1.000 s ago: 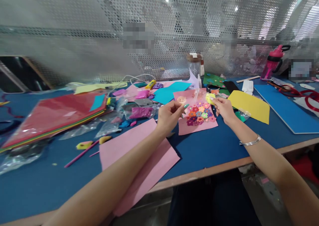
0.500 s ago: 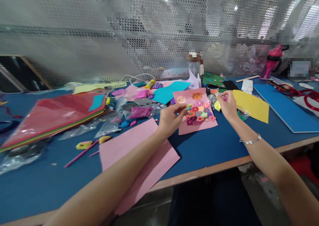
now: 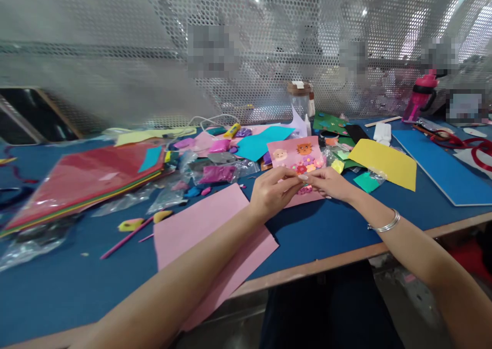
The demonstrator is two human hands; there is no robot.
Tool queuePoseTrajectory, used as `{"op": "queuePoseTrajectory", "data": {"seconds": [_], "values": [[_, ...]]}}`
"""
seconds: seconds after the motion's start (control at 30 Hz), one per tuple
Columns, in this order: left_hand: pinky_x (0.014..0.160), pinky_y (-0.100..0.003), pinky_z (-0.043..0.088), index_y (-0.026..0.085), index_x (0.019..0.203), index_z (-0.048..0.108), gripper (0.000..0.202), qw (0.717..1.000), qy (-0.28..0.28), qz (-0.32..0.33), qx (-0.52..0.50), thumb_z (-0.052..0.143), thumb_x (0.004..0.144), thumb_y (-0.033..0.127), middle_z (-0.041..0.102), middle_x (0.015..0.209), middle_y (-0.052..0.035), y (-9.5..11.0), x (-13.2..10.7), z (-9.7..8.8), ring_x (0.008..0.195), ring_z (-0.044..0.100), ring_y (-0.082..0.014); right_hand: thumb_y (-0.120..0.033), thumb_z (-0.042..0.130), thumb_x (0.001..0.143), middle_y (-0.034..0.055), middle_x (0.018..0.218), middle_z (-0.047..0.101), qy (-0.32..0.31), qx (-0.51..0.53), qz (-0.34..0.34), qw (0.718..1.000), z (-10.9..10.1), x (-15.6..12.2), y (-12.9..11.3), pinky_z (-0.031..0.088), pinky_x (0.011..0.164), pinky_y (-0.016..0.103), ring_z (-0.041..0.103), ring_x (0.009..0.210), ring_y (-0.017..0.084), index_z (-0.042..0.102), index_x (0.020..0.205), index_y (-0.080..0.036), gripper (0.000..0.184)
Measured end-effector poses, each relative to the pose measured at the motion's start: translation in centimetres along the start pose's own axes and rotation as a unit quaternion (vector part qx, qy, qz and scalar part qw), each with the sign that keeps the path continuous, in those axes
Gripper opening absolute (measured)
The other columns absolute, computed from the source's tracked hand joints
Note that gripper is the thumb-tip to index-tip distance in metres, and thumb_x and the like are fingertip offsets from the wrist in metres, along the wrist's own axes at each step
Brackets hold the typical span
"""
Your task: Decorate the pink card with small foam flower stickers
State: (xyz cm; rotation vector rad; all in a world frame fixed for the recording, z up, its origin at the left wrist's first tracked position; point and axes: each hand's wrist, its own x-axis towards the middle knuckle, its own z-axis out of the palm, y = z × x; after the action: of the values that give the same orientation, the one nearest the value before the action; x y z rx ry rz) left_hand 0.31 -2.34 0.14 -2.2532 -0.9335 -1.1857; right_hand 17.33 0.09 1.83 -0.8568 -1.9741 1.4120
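Note:
My left hand (image 3: 271, 192) is closed in a pinch above the lower part of a pink card (image 3: 295, 146). From the other side my right hand (image 3: 329, 183) pinches too, its fingertips touching the left ones. Whatever sits between them is tiny and mostly covered by the fingers. The card carries an orange cat face (image 3: 304, 148), a pale animal face (image 3: 280, 155) and a cluster of colourful flowers (image 3: 302, 169), now partly hidden behind my hands. Beneath my left forearm lies a larger pink sheet (image 3: 203, 223).
Small clay packets, including a purple one (image 3: 218, 174), and a turquoise sheet (image 3: 263, 140) lie behind my left hand. To the right are a yellow sheet (image 3: 386, 162), a green piece (image 3: 367, 182) and a blue board (image 3: 442, 167). Red sheets (image 3: 96, 177) lie left; a jar (image 3: 299, 100) stands behind.
My right hand has come left and down from the small packets beside the card to meet my left hand. The green pieces by the yellow sheet now show more.

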Motion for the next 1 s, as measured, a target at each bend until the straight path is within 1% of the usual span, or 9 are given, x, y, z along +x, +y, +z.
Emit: {"op": "queuePoseTrajectory", "data": {"seconds": [0.17, 0.3, 0.43, 0.6, 0.67, 0.77, 0.87, 0.93, 1.0], "values": [[0.058, -0.022, 0.043, 0.023, 0.071, 0.066, 0.021, 0.999, -0.031, -0.003, 0.018, 0.050, 0.081, 0.032, 0.066, 0.069, -0.0023, -0.14, 0.02, -0.01, 0.063, 0.058, -0.0111, -0.052, 0.056, 0.068, -0.0085, 0.042, 0.032, 0.028, -0.027, -0.012, 0.999, -0.26, -0.02, -0.32, 0.023, 0.035, 0.019, 0.027, 0.035, 0.003, 0.055, 0.065, -0.013, 0.039], [0.058, -0.023, 0.042, 0.023, 0.071, 0.066, 0.022, 0.999, -0.043, -0.003, -0.003, 0.048, 0.082, 0.029, 0.068, 0.073, -0.0027, -0.26, 0.08, 0.02, 0.064, 0.060, -0.0121, -0.050, 0.060, 0.065, -0.0080, 0.040, 0.036, 0.058, -0.045, -0.029, 0.997, -0.60, 0.04, -0.28, 0.023, 0.036, 0.019, 0.029, 0.035, 0.003, 0.052, 0.059, -0.014, 0.037], [0.059, -0.023, 0.044, 0.022, 0.077, 0.067, 0.020, 0.998, -0.034, -0.018, -0.043, 0.048, 0.082, 0.026, 0.068, 0.075, -0.0042, -0.29, 0.07, 0.24, 0.067, 0.061, -0.0131, -0.049, 0.061, 0.064, -0.0086, 0.039, 0.035, 0.065, -0.027, -0.015, 0.997, -0.74, 0.17, -0.10, 0.023, 0.037, 0.019, 0.030, 0.035, 0.004, 0.054, 0.064, -0.014, 0.036], [0.062, -0.021, 0.047, 0.018, 0.084, 0.065, 0.015, 0.994, 0.019, -0.047, -0.093, 0.051, 0.080, 0.021, 0.067, 0.079, -0.0066, -0.22, -0.03, 0.53, 0.070, 0.061, -0.0124, -0.048, 0.059, 0.067, -0.0115, 0.041, 0.026, 0.082, 0.072, 0.017, 0.994, -0.59, 0.26, -0.10, 0.025, 0.037, 0.018, 0.023, 0.034, 0.002, 0.050, 0.064, -0.015, 0.034], [0.063, -0.021, 0.047, 0.018, 0.083, 0.065, 0.013, 0.995, 0.032, -0.047, -0.087, 0.054, 0.079, 0.021, 0.067, 0.078, -0.0060, -0.32, -0.04, 0.52, 0.070, 0.061, -0.0125, -0.047, 0.058, 0.069, -0.0115, 0.042, 0.024, 0.067, 0.100, 0.034, 0.992, -0.59, 0.19, -0.18, 0.020, 0.035, 0.018, 0.021, 0.034, 0.001, 0.048, 0.063, -0.016, 0.034], [0.061, -0.023, 0.045, 0.019, 0.075, 0.065, 0.009, 0.998, 0.024, -0.019, -0.047, 0.058, 0.076, 0.024, 0.066, 0.071, -0.0035, -0.55, 0.05, 0.36, 0.066, 0.059, -0.0132, -0.047, 0.059, 0.068, -0.0109, 0.044, 0.023, 0.026, 0.092, 0.052, 0.994, -0.65, 0.03, -0.18, 0.013, 0.033, 0.018, 0.019, 0.034, 0.002, 0.044, 0.058, -0.016, 0.036], [0.059, -0.023, 0.044, 0.019, 0.069, 0.064, 0.009, 1.000, 0.018, 0.018, -0.015, 0.059, 0.075, 0.025, 0.065, 0.068, -0.0027, -0.63, 0.20, 0.17, 0.064, 0.057, -0.0131, -0.048, 0.058, 0.069, -0.0101, 0.044, 0.025, -0.014, 0.085, 0.059, 0.995, -0.68, -0.05, 0.01, 0.013, 0.033, 0.018, 0.019, 0.035, 0.002, 0.038, 0.055, -0.017, 0.040], [0.059, -0.023, 0.043, 0.019, 0.069, 0.064, 0.008, 0.999, 0.029, 0.037, -0.006, 0.060, 0.074, 0.023, 0.065, 0.068, -0.0030, -0.57, 0.29, 0.08, 0.064, 0.055, -0.0128, -0.048, 0.058, 0.069, -0.0101, 0.044, 0.026, -0.032, 0.095, 0.058, 0.993, -0.70, -0.04, 0.16, 0.014, 0.033, 0.018, 0.019, 0.035, 0.002, 0.040, 0.056, -0.017, 0.038], [0.057, -0.022, 0.043, 0.018, 0.071, 0.064, 0.006, 0.998, 0.038, 0.053, -0.004, 0.060, 0.074, 0.022, 0.064, 0.068, -0.0033, -0.47, 0.37, 0.04, 0.063, 0.054, -0.0123, -0.046, 0.059, 0.069, -0.0106, 0.044, 0.024, -0.032, 0.104, 0.050, 0.993, -0.73, -0.01, 0.29, 0.014, 0.033, 0.017, 0.019, 0.035, 0.002, 0.046, 0.060, -0.015, 0.034]]}}
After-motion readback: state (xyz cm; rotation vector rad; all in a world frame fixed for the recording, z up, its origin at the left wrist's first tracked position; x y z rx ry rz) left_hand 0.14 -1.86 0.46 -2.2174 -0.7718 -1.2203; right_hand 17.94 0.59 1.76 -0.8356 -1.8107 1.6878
